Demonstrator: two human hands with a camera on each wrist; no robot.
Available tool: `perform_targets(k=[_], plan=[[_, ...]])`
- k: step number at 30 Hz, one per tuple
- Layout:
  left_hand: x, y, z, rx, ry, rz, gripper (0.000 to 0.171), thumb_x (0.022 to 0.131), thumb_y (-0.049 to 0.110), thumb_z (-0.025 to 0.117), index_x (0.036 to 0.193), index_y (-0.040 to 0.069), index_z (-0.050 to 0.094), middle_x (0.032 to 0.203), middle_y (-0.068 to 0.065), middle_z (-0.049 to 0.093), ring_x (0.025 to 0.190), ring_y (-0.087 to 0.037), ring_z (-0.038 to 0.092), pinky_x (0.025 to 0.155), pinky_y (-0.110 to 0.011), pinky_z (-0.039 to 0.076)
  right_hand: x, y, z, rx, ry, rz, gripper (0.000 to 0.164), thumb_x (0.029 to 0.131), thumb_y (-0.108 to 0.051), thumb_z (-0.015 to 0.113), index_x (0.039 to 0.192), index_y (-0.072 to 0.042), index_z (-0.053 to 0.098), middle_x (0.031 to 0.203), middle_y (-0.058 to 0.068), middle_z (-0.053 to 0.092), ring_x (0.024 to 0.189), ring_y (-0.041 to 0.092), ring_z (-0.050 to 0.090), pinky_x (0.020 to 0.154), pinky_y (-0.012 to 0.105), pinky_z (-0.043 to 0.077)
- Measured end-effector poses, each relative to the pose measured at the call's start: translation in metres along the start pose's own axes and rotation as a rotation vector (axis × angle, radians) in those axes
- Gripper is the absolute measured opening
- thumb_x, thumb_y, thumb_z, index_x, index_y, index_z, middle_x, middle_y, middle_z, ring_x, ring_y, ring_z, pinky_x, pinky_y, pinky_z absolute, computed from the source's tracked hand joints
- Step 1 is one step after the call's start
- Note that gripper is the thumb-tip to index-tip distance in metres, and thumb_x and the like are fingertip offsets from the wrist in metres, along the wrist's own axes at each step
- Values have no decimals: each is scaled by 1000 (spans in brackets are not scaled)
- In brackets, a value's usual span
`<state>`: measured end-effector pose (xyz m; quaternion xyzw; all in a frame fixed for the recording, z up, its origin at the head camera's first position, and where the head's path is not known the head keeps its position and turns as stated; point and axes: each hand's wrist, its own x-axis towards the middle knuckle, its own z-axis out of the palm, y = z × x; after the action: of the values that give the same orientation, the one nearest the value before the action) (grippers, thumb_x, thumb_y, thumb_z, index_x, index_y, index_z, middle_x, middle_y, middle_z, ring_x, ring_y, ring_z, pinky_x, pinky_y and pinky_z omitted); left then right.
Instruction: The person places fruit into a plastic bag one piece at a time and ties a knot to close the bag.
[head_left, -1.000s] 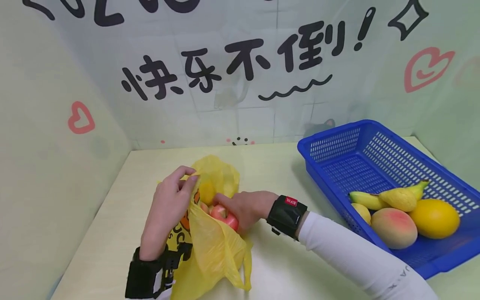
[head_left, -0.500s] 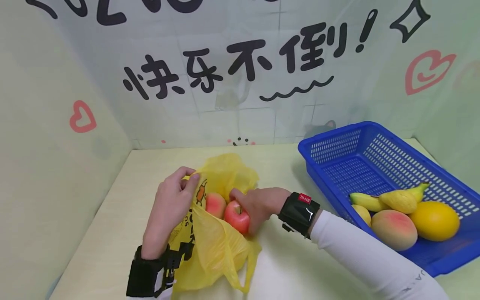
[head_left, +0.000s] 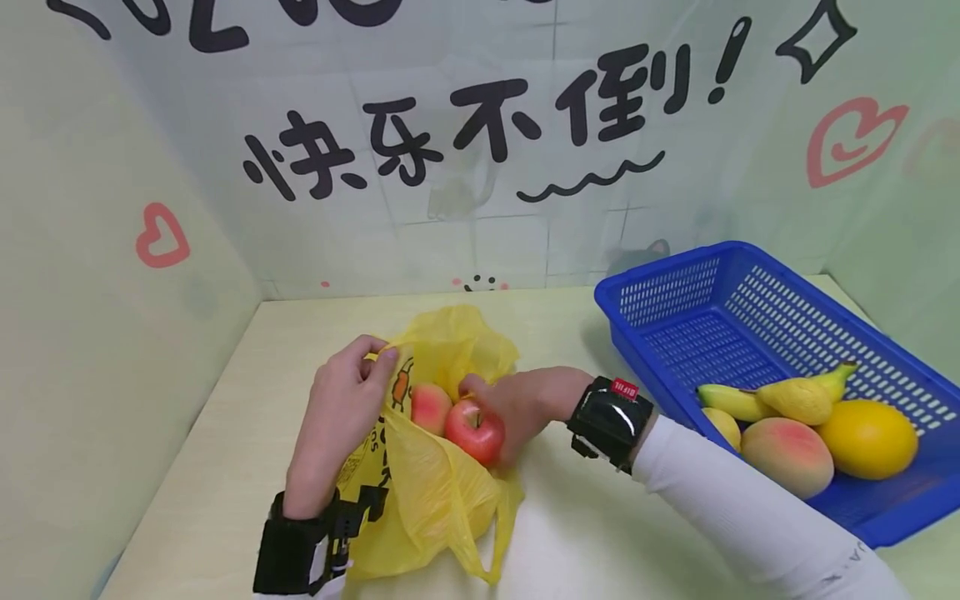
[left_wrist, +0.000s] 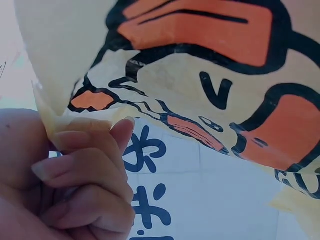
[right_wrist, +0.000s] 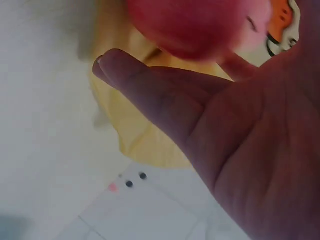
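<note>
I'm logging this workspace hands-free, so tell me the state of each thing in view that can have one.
Yellow printed plastic bag: mouth open.
Glossy round red apple: exposed at the bag's mouth.
Blue slotted plastic basket: upright, open-topped, partly filled.
Curved yellow banana: unpeeled, partly covered.
Bare left hand: pinching the bag's edge.
Bare right hand: beside the apple, fingers extended.

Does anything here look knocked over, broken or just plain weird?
Nothing looks spilled or broken. The yellow bag is just crumpled, and the blue basket on the right sits askew to the back edge of the table, which looks slightly off.
</note>
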<state>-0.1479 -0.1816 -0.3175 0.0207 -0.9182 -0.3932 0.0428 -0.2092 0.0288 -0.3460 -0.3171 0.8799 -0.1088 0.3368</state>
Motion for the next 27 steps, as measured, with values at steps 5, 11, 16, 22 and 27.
perform_targets(k=[5,11,16,22,27], plan=[[1,-1,0,7,8,7,24,103,26,51,111,6,62,61,-2,43,52,-20,42,50,-27,36,-33,13,-34,14,35,30,75,80,-47,78,141,-30,37,129,5,62,113,22,60,92,40,53],[-1,-3,-1,6,8,4,24,103,26,51,110,6,62,62,-3,45,53,-19,43,51,-26,37,-81,48,-71,26,223,20,45,90,-41,69,127,-18,56,118,7,68,107,21,65,87,36,57],[-2,-2,-1,6,11,-1,25,103,27,51,111,6,62,62,-3,45,53,-19,43,51,-26,38,-120,87,-84,46,363,88,42,89,-41,70,120,-15,61,106,2,69,99,16,64,86,38,55],[-2,-2,-1,7,25,9,23,102,26,52,110,7,63,61,-3,44,53,-20,43,52,-27,37,-157,147,-90,97,287,203,61,88,-44,71,133,-7,53,121,10,64,108,22,61,87,45,56],[-2,0,-2,2,28,23,24,102,26,52,110,7,63,62,-3,45,53,-20,43,52,-26,37,-176,190,-82,157,134,292,72,90,-47,67,140,-1,44,129,21,58,109,26,62,87,51,55]])
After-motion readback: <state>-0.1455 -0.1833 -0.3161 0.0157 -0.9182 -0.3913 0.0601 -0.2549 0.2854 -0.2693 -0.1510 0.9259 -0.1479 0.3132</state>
